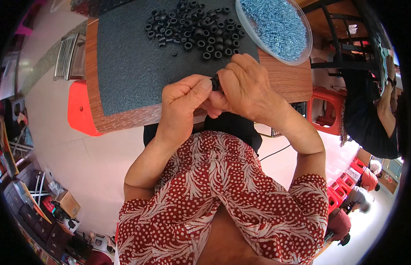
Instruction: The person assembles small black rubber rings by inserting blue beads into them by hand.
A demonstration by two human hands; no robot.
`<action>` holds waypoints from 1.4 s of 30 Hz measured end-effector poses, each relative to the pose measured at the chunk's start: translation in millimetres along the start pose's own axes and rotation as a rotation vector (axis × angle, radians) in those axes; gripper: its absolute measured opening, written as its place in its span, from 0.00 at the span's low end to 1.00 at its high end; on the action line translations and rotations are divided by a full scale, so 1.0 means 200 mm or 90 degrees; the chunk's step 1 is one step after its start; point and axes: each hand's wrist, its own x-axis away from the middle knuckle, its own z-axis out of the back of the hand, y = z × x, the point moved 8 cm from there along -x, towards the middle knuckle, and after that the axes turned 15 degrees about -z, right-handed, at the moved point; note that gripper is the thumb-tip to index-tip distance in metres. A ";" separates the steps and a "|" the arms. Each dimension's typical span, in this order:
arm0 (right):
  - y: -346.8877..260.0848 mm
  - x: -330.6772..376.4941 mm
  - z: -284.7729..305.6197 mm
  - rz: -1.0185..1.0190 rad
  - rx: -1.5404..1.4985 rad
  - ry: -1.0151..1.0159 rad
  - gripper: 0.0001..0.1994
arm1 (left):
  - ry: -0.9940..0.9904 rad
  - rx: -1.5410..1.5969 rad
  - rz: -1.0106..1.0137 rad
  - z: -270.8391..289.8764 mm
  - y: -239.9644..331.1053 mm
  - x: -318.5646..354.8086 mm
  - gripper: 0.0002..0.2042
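My left hand and my right hand meet at the near edge of the table, fingers closed. Between their fingertips is a small black ring-like part, mostly covered by the thumbs and fingers. Whether a second small piece is with it, I cannot tell. Just beyond the hands, a pile of similar black hollow parts lies on a dark grey mat. One smaller black piece sits apart, on the near side of the pile.
A clear round tub of tiny blue pieces stands at the table's far right. The wood-topped table has a red stool at its left and another red stool at its right. Other people are at the right.
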 end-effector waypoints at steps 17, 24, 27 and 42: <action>-0.05 -0.03 0.03 0.098 0.012 -0.033 0.14 | -0.020 -0.020 -0.017 -0.04 0.09 -0.01 0.12; -0.02 -0.07 0.04 0.082 0.035 0.007 0.13 | 0.008 0.026 -0.040 -0.05 0.10 -0.05 0.11; -0.03 -0.08 0.05 0.089 0.048 0.033 0.12 | 0.035 0.013 -0.033 -0.03 0.12 -0.06 0.10; 0.02 -0.09 0.00 -0.028 -0.072 -0.030 0.11 | 0.056 0.012 -0.101 0.00 0.12 -0.06 0.07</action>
